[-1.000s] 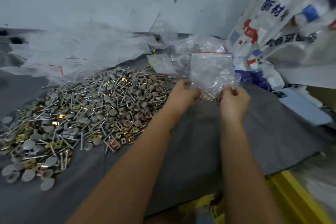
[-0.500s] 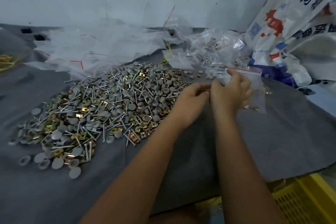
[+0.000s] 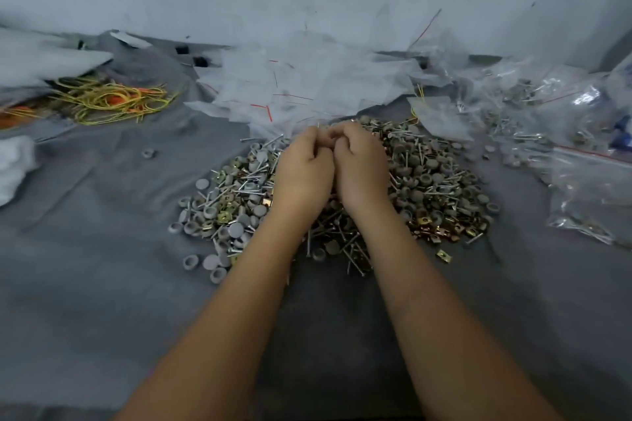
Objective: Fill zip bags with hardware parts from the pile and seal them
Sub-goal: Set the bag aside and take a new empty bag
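Observation:
A pile of hardware parts [image 3: 431, 181] lies on the grey cloth [image 3: 102, 267]: grey caps, long screws and brass clips. My left hand [image 3: 302, 169] and my right hand [image 3: 360, 167] sit side by side on the far middle of the pile. Their fingers are curled down into the parts, and the fingertips are hidden. A clear zip bag [image 3: 588, 195] with a red seal strip and some parts inside lies on the cloth to the right, apart from both hands.
A heap of empty zip bags [image 3: 307, 85] lies just behind the pile against the wall. More filled bags [image 3: 533, 96] are at the back right. Yellow and orange rubber bands [image 3: 109, 99] lie at the back left, and a white cloth [image 3: 13, 164] at the left edge.
Both hands have let go of the zip bag, which now lies at the right. They have moved left onto the pile, and the view has swung left with them.

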`<state>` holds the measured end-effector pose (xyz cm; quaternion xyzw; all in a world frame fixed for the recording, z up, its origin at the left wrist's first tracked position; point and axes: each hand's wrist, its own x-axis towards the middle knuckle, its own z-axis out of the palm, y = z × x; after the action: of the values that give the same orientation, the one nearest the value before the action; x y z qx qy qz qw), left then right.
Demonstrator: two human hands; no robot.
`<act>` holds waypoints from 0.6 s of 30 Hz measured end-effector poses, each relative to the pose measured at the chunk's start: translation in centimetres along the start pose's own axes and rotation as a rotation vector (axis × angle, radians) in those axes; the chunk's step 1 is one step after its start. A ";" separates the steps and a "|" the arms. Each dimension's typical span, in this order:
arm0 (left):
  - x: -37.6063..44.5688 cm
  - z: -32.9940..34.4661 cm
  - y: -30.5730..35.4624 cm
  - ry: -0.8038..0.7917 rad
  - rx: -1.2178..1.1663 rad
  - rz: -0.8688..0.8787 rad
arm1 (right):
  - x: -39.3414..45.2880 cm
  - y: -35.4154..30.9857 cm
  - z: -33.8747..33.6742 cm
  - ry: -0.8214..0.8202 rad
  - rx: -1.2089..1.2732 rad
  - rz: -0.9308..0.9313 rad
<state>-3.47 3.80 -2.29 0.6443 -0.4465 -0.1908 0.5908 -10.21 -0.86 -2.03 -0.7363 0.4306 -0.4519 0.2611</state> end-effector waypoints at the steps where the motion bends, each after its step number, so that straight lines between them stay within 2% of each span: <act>1: 1.0 -0.3 -0.2 0.023 0.037 0.008 | 0.3 0.0 0.2 -0.023 -0.019 -0.013; 4: 4.7 -0.8 -0.6 0.049 0.154 0.050 | 1.2 0.1 0.3 -0.059 -0.055 -0.064; 8: 10.4 -0.7 -2.5 -0.044 0.489 0.071 | 1.0 1.3 -0.3 0.032 -0.034 -0.106; 13: 13.3 -0.2 -4.4 -0.309 0.819 -0.158 | 0.9 2.3 -0.7 0.057 -0.003 -0.077; 15: 13.5 -0.1 -3.8 -0.267 0.818 -0.154 | 0.8 2.3 -0.9 0.070 -0.003 -0.077; 18: 12.9 -0.2 -2.9 -0.110 0.717 -0.100 | 0.6 2.3 -1.1 0.063 0.010 -0.063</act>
<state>4.51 -6.68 -1.28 0.8202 -0.4842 -0.0851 0.2924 -11.97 -2.52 -3.02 -0.7336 0.4130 -0.4850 0.2366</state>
